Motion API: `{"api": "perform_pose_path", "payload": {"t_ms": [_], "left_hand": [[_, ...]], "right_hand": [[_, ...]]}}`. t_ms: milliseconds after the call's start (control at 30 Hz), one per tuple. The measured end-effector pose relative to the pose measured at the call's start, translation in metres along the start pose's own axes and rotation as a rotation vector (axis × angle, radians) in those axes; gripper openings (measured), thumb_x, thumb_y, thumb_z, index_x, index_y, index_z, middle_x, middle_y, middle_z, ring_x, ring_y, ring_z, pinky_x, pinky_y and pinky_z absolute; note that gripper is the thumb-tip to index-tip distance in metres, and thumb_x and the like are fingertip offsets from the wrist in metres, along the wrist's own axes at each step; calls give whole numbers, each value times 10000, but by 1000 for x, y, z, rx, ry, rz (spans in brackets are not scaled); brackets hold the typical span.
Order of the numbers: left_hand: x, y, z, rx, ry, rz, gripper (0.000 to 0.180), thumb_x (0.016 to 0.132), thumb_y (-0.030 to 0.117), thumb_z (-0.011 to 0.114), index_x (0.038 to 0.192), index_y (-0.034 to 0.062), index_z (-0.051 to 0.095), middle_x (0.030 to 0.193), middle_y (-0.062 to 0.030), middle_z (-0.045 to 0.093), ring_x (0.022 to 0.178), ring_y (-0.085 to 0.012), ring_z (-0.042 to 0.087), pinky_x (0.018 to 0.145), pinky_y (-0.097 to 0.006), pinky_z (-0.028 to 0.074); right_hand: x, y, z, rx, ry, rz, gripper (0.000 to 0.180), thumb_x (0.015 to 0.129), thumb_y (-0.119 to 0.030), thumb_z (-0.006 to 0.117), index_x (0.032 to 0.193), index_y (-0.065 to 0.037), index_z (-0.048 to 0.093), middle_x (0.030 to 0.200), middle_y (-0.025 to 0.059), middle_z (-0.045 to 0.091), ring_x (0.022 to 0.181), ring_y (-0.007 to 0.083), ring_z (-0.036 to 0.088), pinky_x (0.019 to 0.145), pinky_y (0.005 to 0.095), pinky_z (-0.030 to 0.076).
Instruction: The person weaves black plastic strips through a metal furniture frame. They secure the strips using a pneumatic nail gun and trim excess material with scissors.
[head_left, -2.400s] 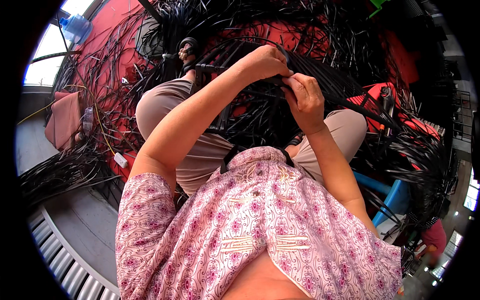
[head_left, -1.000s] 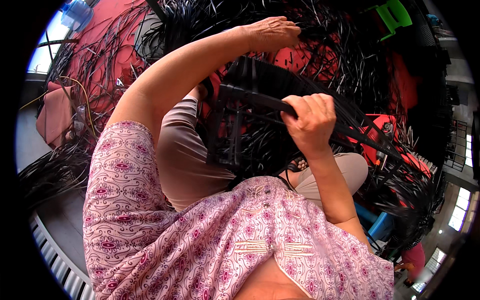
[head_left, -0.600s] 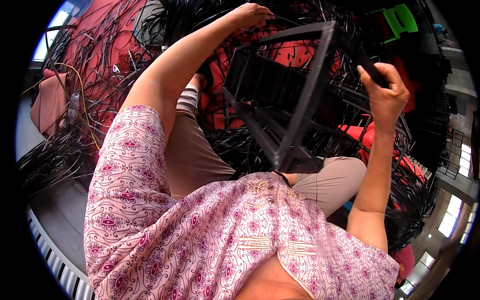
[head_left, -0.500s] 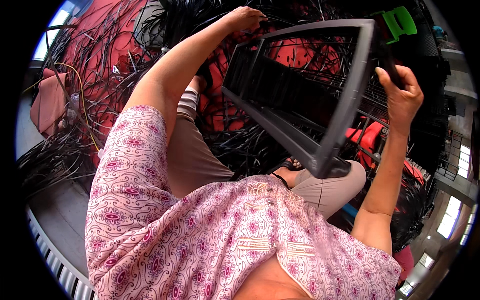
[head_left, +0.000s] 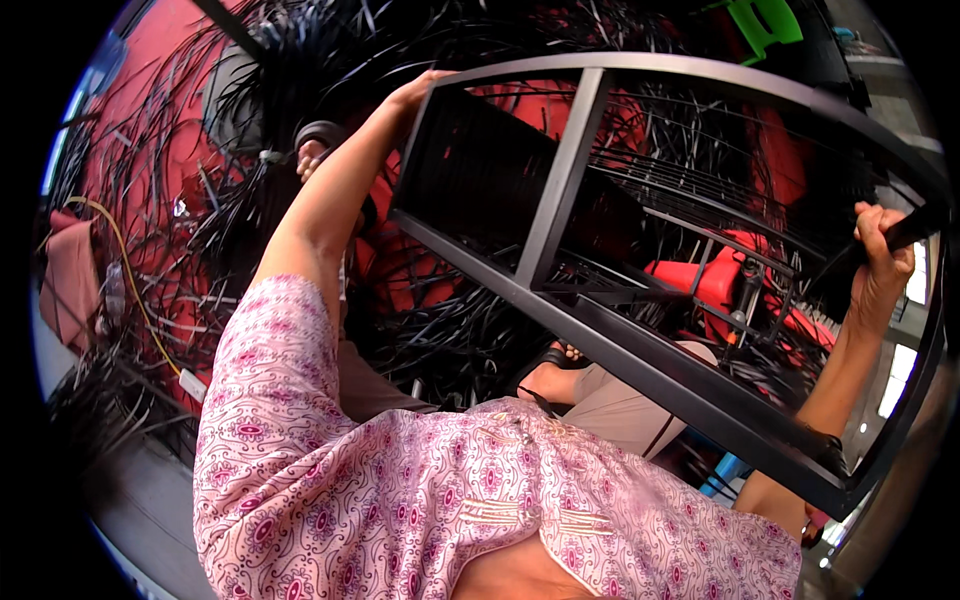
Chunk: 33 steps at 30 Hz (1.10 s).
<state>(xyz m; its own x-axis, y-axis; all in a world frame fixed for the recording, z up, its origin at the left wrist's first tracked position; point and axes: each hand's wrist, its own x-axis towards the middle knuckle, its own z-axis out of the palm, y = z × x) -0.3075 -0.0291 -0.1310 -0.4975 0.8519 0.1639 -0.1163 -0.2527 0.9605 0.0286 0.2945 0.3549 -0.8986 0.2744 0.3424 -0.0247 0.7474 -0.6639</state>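
Right grip [head_left: 882,248] clasps the frame [head_left: 563,180]; whether left grip [head_left: 412,94] pinches it, I cannot tell. Left of that, strips [head_left: 300,85] litter red floor [head_left: 168,65].

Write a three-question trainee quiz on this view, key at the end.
1. True or false: the right hand grips the black frame.
2. The loose strips are mostly: A) yellow, B) black, C) white.
3. Which hand is at the frame's upper-left corner in the picture?

Key: 1 true; 2 B; 3 the left hand.
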Motion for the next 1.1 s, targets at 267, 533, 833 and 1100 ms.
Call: {"api": "perform_pose_path", "payload": {"t_ms": [267,533,833,1100], "left_hand": [[0,-56,41,-347,268,-380,263,979,261,584,1146,84,685,1022,-22,700,915,-110,640,832,-256,505],[-45,-83,64,-486,457,-485,240,974,259,588,1120,92,679,982,-16,688,868,-110,627,786,-255,492],[-87,-94,54,-509,548,-518,213,968,257,593,1090,101,672,938,-9,675,815,-110,612,733,-253,479],[-88,-117,64,-550,552,-527,191,962,255,597,1063,108,666,898,-2,664,768,-110,598,687,-252,467]], "right_hand": [[28,33,5,44,127,80,218,743,-62,796,920,-41,671,825,18,656,708,86,594,688,214,456],[31,38,2,47,117,61,188,757,-75,778,907,-52,667,817,7,654,735,76,604,677,216,463],[30,44,-2,20,99,36,140,769,-78,761,849,-64,647,809,5,614,735,81,564,685,228,442],[30,45,-3,55,72,-9,134,780,-54,757,847,-58,641,812,28,602,718,99,538,688,235,420]]}}
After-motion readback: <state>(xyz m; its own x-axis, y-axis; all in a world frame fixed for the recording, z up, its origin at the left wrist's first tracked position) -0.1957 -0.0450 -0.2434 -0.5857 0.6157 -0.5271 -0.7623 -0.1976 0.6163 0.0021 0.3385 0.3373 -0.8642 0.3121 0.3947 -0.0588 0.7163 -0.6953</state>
